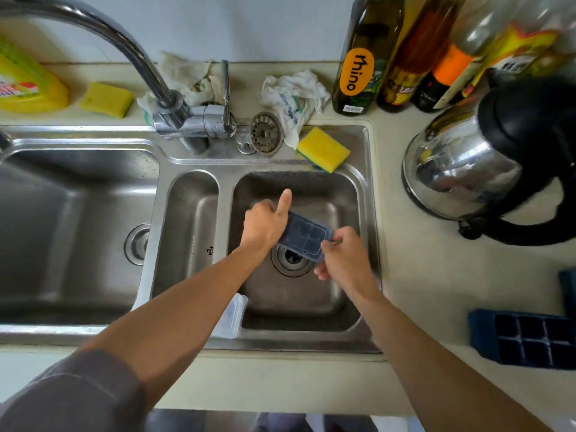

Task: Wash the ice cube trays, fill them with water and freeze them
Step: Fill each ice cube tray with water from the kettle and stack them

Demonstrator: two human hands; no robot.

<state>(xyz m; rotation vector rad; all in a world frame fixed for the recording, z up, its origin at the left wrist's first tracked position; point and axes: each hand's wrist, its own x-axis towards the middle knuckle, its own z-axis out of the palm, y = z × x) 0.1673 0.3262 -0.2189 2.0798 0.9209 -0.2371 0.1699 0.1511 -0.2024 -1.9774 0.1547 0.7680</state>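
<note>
Bright daylight, wide-angle warp, blurred edges

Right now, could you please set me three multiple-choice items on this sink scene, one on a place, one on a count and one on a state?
1. Where is the held ice cube tray? A over the large left basin; B over the right basin; C in the small middle basin.
2. How many yellow sponges are in view? A one; B two; C four.
3. How does the second tray lie on the counter? A uncovered, cells up; B under a lid; C upside down.
Key: 1 B, the left hand and right hand hold it above that basin's drain. 2 B, the rim sponge behind the right basin and the far-left sponge by the yellow bottle. 3 A, its open cells face the camera.
</note>
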